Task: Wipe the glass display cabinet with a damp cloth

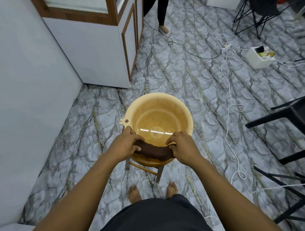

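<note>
My left hand [125,144] and right hand [182,147] each grip an end of the brown cloth [154,151], stretched over the near rim of the yellow basin [159,100] of water.

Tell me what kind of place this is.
Probably a shop or showroom being set up: a glass display cabinet with wood trim, marble-patterned floor, and loose cables running to a power strip.
</note>
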A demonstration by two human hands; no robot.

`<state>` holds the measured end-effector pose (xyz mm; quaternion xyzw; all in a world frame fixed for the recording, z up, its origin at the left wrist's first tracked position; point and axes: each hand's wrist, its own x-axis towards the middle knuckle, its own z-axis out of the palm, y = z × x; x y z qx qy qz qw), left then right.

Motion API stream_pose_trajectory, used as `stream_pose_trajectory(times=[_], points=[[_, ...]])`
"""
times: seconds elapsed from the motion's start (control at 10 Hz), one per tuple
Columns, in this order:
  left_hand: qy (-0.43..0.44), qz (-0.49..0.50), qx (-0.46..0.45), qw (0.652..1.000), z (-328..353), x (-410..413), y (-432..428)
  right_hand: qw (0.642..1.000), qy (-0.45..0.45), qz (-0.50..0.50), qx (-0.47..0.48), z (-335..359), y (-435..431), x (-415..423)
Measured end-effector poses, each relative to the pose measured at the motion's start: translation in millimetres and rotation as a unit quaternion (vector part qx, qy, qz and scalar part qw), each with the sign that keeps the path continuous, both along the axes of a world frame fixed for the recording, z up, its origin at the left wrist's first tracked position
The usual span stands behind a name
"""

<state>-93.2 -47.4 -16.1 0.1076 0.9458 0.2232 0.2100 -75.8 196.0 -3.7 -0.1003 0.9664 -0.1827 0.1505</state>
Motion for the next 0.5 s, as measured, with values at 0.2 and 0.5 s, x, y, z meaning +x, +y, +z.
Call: stream_pose_trajectory(times=[0.2, 0.5], points=[[0.006, -0.017, -0.045, 0.999, -0.4, 5.6, -0.3, 0.992, -0.013, 0.112, 0.056, -3.6, 1.9, 1.4], [0.072, 0.246, 0.068, 0.964, -20.3, 76.6, 7.5, 0.966, 0.030, 0.254, 0.031, -5.0, -1.7, -4.8]])
